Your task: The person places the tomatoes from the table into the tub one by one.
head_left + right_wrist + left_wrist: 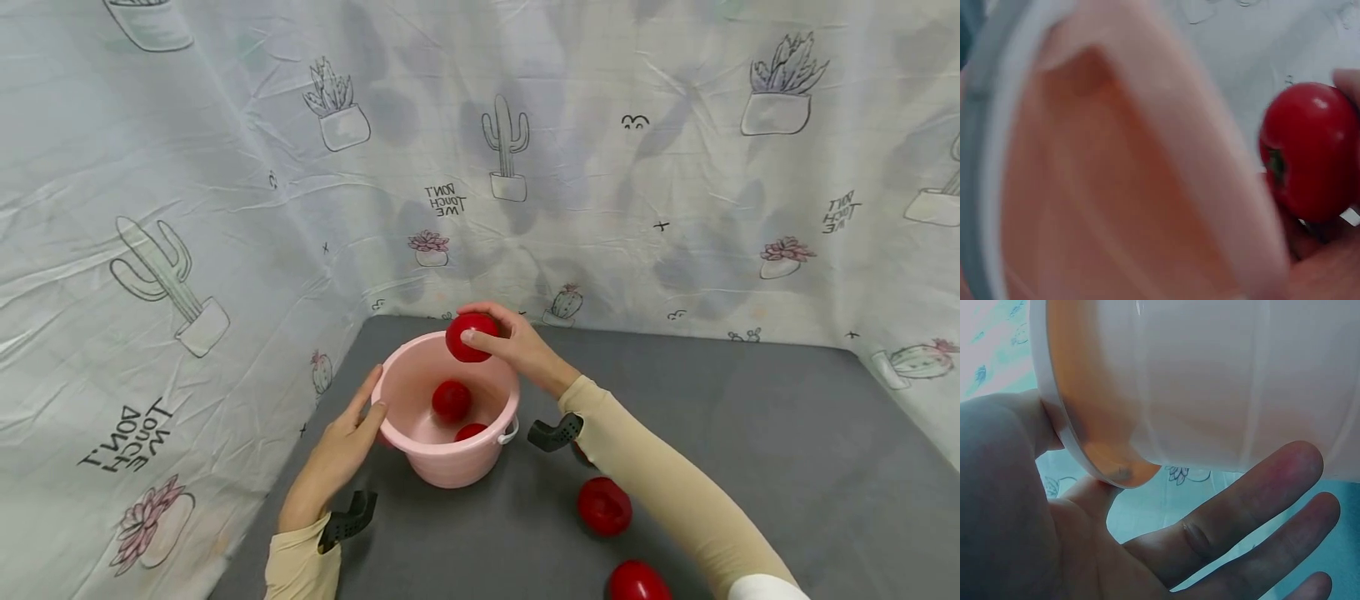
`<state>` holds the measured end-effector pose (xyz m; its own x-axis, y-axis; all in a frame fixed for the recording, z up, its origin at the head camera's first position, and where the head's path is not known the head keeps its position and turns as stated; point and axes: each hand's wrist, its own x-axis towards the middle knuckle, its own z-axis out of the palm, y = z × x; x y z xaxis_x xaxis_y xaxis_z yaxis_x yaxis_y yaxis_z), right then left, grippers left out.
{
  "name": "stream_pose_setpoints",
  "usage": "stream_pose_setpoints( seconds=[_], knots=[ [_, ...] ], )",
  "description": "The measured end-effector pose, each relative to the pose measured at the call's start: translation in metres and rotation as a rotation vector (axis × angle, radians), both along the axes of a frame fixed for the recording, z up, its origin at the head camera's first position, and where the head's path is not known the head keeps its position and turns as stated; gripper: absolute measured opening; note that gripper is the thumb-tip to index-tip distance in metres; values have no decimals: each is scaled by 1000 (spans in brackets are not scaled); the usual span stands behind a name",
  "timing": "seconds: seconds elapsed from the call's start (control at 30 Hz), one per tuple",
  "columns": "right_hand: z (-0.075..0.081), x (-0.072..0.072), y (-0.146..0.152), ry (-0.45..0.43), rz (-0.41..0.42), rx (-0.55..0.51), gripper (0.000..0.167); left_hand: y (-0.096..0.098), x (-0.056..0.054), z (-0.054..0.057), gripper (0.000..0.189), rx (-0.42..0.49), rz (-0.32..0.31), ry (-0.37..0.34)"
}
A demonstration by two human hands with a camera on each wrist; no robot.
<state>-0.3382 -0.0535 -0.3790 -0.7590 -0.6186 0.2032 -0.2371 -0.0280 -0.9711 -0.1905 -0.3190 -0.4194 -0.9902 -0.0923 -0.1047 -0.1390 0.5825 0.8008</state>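
Observation:
A pink bucket stands on the dark table, with two red tomatoes inside; one tomato shows whole and the other is partly hidden by the near rim. My left hand rests against the bucket's left side. Thumb and index finger touch the rim, while the other fingers stretch out straight and spread along the outer wall. Above the far right rim, my right hand holds another tomato between thumb and fingers, its green stem spot showing in the right wrist view.
To the right of the bucket, a tomato lies on the table, with another at the bottom edge of the view. A further one is mostly hidden by my right forearm. A printed cloth hangs around the table's back and left.

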Motion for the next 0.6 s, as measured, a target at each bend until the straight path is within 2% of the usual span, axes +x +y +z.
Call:
stream_pose_setpoints(
  seconds=[0.07, 0.2, 0.43, 0.6],
  knots=[
    [-3, 1, -1, 39, -19, -2, 47, 1, 0, 0, 55, -1, 2, 2],
    [-5, 1, -2, 57, -36, 15, 45, 1, -1, 0, 54, 8, 2, 4],
    [-7, 1, -4, 104, -7, 161, 45, 0, -2, -1, 55, 1, 2, 4],
    [-10, 2, -3, 120, -1, 200, 47, 0, -3, -2, 54, 1, 4, 4]
  ],
)
